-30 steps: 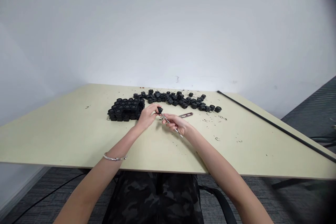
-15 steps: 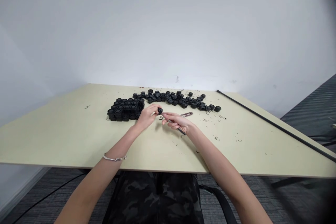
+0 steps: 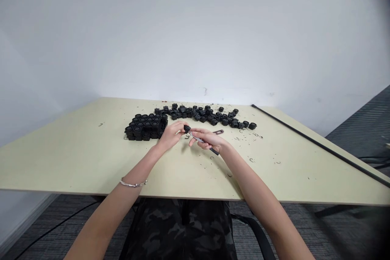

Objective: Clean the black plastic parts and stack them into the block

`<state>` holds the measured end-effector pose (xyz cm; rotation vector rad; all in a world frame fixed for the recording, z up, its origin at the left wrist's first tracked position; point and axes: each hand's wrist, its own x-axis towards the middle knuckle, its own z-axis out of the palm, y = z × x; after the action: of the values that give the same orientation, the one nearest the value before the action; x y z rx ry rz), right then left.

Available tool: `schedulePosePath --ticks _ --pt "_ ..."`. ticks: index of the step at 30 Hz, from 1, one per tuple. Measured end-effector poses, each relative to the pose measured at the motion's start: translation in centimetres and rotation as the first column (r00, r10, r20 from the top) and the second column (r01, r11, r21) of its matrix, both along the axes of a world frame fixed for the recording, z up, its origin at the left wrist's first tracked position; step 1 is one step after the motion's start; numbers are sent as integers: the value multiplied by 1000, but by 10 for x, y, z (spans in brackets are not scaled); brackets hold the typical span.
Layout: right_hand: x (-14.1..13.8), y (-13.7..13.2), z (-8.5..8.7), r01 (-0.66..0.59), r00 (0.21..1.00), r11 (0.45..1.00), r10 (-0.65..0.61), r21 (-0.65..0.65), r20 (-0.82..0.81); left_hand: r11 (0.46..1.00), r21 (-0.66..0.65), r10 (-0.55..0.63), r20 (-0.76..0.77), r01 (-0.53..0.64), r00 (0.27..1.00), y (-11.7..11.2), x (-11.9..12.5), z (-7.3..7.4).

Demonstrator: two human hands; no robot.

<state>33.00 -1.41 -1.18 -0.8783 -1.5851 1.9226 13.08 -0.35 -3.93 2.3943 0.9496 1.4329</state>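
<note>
My left hand (image 3: 172,135) pinches a small black plastic part (image 3: 187,128) between its fingertips. My right hand (image 3: 207,139) grips a slim metal pick (image 3: 198,139) with a dark rear end, and its tip reaches the black part. The two hands nearly touch. Just beyond my right fingers, a flat metal strip tool (image 3: 218,132) lies on the table, partly hidden. Left of my left hand stands a tight block of black cylindrical parts (image 3: 143,127). A loose band of similar parts (image 3: 201,115) runs along the far side.
The pale cream table (image 3: 76,158) carries many small dark curled bits around the hands and to the right. A long black rod (image 3: 329,150) lies along its right edge. A white wall rises behind it. My camouflage trousers (image 3: 179,227) show below the near edge.
My right hand has shifted toward my left hand, and the pick's rear end has swung up and to the right. The flat strip tool is now more hidden behind my fingers.
</note>
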Motion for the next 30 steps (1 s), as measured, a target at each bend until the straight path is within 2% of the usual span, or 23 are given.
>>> schedulePosePath --ticks 7,12,17,21,25,28,30 --pt "1 -2 3 19 998 995 -25 98 64 1000 -1 -14 -20 14 1000 -2 0 2" --pt "-1 -2 3 29 995 984 -45 174 92 1000 20 -8 -101 10 995 -3 0 4" --pt "-3 -2 -4 83 973 936 -150 341 173 997 70 5 -222 11 975 -2 -1 2" --pt "-7 -1 -8 122 951 903 -225 413 210 997 83 12 -235 7 972 -1 -1 1" --pt "-11 1 -12 212 923 830 -344 516 174 997 71 28 -220 -13 975 0 -2 0" --pt "-12 3 -15 239 891 738 -424 630 159 998 54 39 -205 -28 978 1 -2 -1" --pt "-13 3 -16 211 873 661 -458 720 165 998 46 40 -206 -31 978 1 -3 -2"
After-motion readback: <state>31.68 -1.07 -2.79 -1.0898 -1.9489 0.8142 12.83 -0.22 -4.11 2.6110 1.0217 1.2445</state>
